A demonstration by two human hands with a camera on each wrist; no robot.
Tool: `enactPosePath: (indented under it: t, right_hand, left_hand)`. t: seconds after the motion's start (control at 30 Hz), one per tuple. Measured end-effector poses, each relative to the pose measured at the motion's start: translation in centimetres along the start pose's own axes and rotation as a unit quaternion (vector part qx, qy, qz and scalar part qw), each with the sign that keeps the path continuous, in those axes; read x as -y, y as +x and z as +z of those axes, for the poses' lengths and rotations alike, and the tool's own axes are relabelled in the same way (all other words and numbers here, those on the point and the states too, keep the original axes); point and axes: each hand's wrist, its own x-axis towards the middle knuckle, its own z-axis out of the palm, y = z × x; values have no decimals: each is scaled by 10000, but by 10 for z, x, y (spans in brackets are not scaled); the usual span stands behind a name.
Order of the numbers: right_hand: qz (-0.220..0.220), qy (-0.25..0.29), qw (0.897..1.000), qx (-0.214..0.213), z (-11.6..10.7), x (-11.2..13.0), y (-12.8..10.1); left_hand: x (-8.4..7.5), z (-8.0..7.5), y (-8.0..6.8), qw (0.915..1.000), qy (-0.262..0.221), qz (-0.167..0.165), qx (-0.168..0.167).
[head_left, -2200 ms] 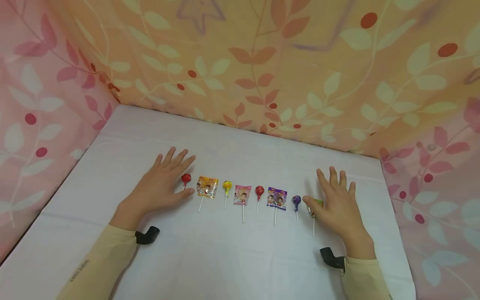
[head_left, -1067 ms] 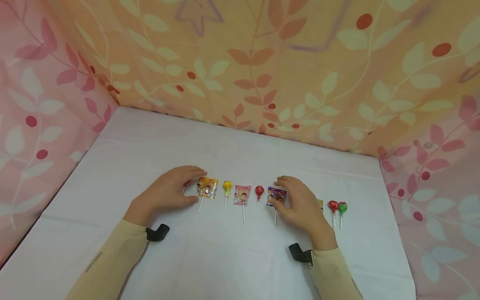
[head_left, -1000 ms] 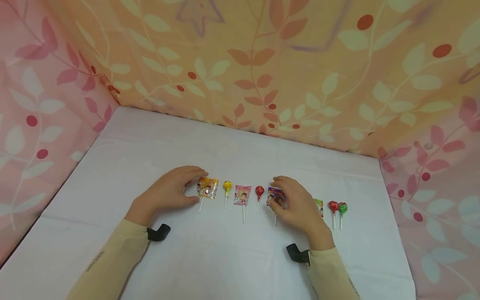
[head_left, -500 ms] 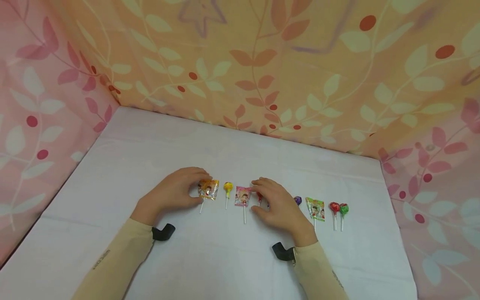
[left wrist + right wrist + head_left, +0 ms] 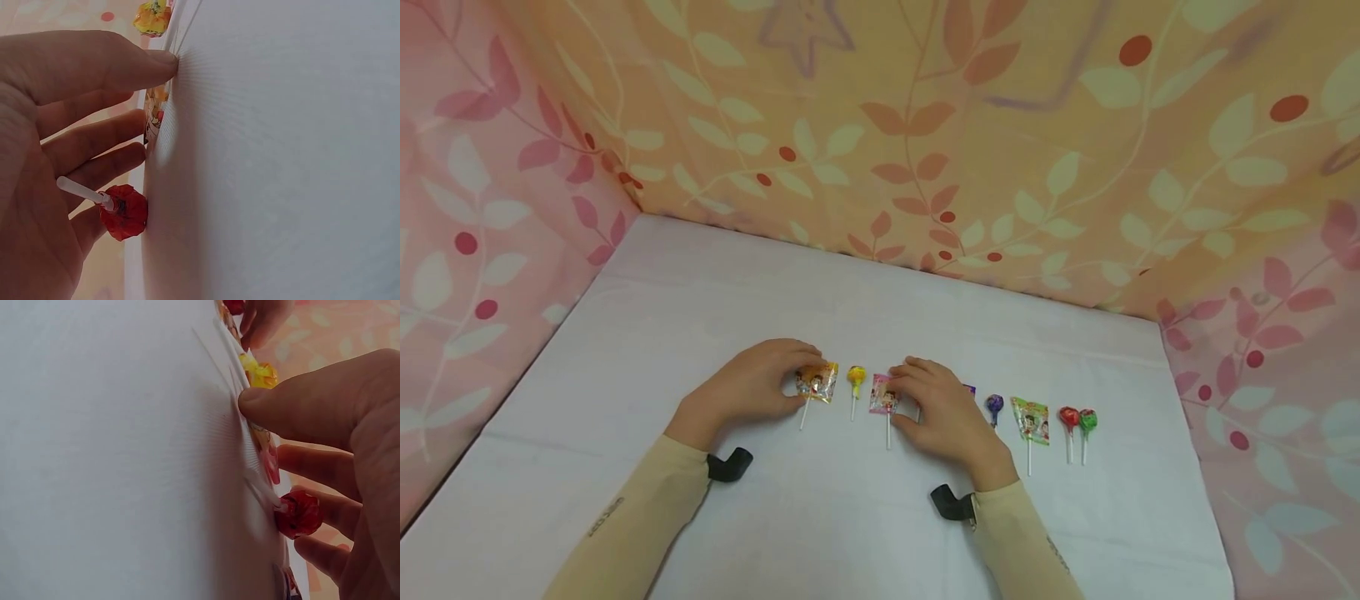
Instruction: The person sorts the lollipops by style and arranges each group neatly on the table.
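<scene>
A row of lollipops lies on the white cloth (image 5: 715, 300). My left hand (image 5: 758, 390) curls over the orange-wrapped lollipop (image 5: 817, 382), which sits between its thumb and forefinger (image 5: 153, 114). A red lollipop (image 5: 125, 212) lies loose under that palm. My right hand (image 5: 946, 414) closes its thumb and fingers on the pink-wrapped lollipop (image 5: 882, 397) (image 5: 269, 456). Another red lollipop (image 5: 299, 514) lies under its fingers. A yellow lollipop (image 5: 855, 377) stands free between the two hands.
Right of my right hand lie a purple wrapper's corner (image 5: 969, 389), a purple lollipop (image 5: 994, 404), a green-wrapped one (image 5: 1032, 417), then a red (image 5: 1067, 415) and a green one (image 5: 1087, 419). Leaf-patterned fabric walls (image 5: 925, 150) enclose three sides.
My right hand has travelled left along the row, from its right end past the purple-wrapped lollipop to the pink one. My left hand curled its flat fingers onto the orange-wrapped one and stayed.
</scene>
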Motion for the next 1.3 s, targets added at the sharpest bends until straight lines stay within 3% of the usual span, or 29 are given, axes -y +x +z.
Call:
enactPosePath:
  t: [0.67, 1.07, 1.3]
  right_hand:
    - [106, -74, 9998, -124, 7, 0, -1]
    - [119, -127, 9998, -113, 7, -1, 0]
    - [124, -17, 9998, -120, 6, 1, -1]
  left_hand:
    - [2, -3, 10, 9995, -160, 261, -44]
    - [14, -21, 17, 9995, -272, 19, -141]
    - [32, -37, 27, 9987, -467, 40, -201]
